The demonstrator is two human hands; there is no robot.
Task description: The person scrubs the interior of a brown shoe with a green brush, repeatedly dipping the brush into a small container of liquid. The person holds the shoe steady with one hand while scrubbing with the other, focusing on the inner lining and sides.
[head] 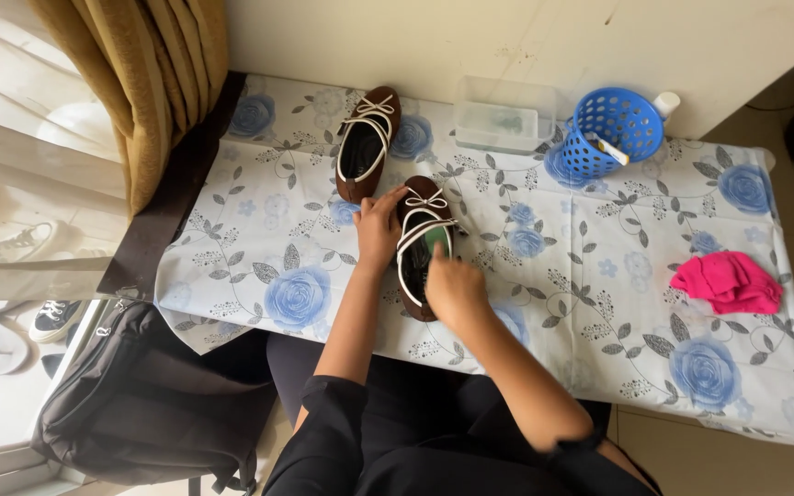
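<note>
At the centre of the frame, the left hand (377,230) grasps the side of the near brown bow shoe (422,250) on the floral tablecloth (590,276), while the right hand (452,287) is closed on a green pad (437,237), pressing it inside that shoe. The second brown shoe (367,142), above and just left, lies untouched, and a pink cloth (730,282) and blue basket (610,129) sit unused at right, so the work looks barely half through.

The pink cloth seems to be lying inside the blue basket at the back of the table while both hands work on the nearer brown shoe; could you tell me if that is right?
Not quite. The head view shows the pink cloth lying on the tablecloth near the right edge, well apart from the blue basket. The rest holds: the left hand steadies the nearer brown shoe and the right hand reaches into it.
</note>
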